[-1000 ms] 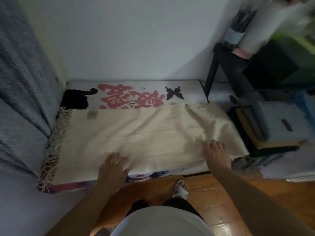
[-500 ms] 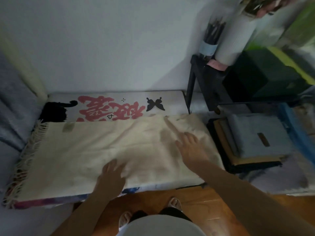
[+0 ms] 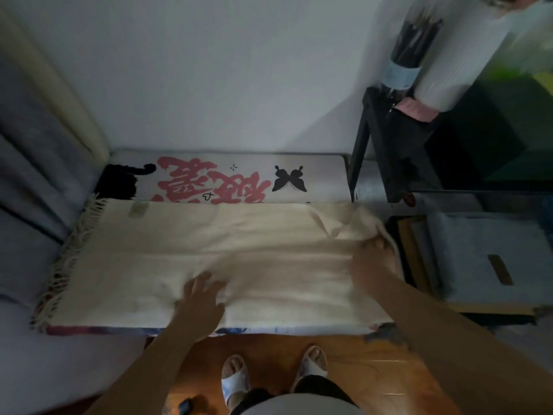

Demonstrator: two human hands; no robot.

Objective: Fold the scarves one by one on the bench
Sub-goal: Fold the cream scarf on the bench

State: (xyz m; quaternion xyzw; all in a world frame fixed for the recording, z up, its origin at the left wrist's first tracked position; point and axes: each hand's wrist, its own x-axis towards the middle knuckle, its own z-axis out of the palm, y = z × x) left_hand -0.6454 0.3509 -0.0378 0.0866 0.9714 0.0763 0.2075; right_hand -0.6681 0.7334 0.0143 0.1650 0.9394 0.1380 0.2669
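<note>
The cream scarf (image 3: pixel 209 259) lies spread along the tabletop (image 3: pixel 317 175), fringe at its left end. My left hand (image 3: pixel 200 298) rests flat on it, fingers spread. My right hand (image 3: pixel 371 259) presses its right end; that grip is too blurred to tell. Folded scarves (image 3: pixel 484 259) sit stacked just right, beside a black stand (image 3: pixel 386 145).

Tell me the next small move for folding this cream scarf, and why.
Probably carry the right end over toward the fringed end. The right hand is at the rumpled right end of the cream scarf, while the left hand lies flat, pinning it to the bench.
</note>
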